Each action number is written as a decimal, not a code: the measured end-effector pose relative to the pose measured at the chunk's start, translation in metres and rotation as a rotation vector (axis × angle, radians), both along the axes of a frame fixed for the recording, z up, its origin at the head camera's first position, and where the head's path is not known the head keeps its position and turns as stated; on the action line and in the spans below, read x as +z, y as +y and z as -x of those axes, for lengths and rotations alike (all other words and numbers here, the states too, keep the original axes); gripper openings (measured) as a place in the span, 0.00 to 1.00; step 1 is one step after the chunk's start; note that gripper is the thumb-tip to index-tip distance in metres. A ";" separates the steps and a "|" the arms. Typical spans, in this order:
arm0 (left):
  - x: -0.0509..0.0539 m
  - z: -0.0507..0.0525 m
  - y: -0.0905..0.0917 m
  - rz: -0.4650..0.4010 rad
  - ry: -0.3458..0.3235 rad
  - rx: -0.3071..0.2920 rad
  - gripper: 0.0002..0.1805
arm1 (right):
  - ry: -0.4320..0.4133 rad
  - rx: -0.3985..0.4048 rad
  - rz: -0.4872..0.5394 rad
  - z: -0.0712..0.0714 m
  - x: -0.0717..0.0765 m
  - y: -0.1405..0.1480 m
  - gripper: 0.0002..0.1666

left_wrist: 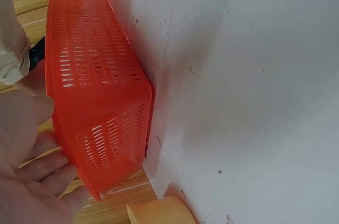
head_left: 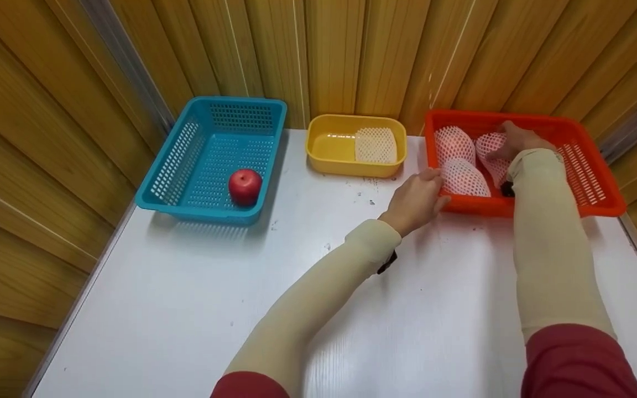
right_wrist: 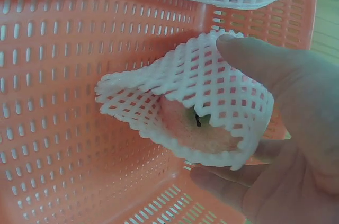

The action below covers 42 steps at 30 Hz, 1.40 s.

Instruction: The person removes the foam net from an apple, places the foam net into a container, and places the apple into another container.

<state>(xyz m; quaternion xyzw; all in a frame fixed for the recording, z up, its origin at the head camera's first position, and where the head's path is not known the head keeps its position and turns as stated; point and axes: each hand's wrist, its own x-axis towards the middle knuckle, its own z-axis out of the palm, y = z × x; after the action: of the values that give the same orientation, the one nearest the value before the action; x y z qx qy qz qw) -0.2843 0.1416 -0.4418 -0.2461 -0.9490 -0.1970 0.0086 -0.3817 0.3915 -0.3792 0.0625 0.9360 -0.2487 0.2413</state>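
White foam net [right_wrist: 212,70] wraps a pinkish fruit [right_wrist: 201,136], short dark stem showing at the net's open end, skin pink through the mesh. Fruit is inside the red basket [head_left: 473,206], held in the right hand [head_left: 522,141], thumb pressed on one side of the net, fingers on the other. Two more netted fruits [head_left: 454,145] sit just left of it. Left hand [head_left: 415,202] grips the basket's near left corner, thumb and fingers at the rim.

No readable text, labels or numbers.
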 end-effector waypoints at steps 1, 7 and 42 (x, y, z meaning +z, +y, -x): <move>0.001 0.000 0.001 0.004 -0.001 0.001 0.24 | -0.002 -0.008 0.008 0.000 0.000 0.000 0.59; 0.003 0.002 0.003 0.018 -0.015 0.004 0.24 | 0.017 -0.006 -0.012 -0.002 0.001 -0.001 0.58; 0.000 0.002 0.004 0.038 -0.005 0.027 0.24 | -0.008 -0.117 0.103 -0.005 -0.003 -0.006 0.54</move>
<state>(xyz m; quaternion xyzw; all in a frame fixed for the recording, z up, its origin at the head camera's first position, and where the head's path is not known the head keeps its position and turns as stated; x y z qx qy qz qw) -0.2859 0.1453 -0.4421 -0.2332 -0.9557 -0.1796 0.0042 -0.3770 0.3856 -0.3826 0.1058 0.9157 -0.3099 0.2328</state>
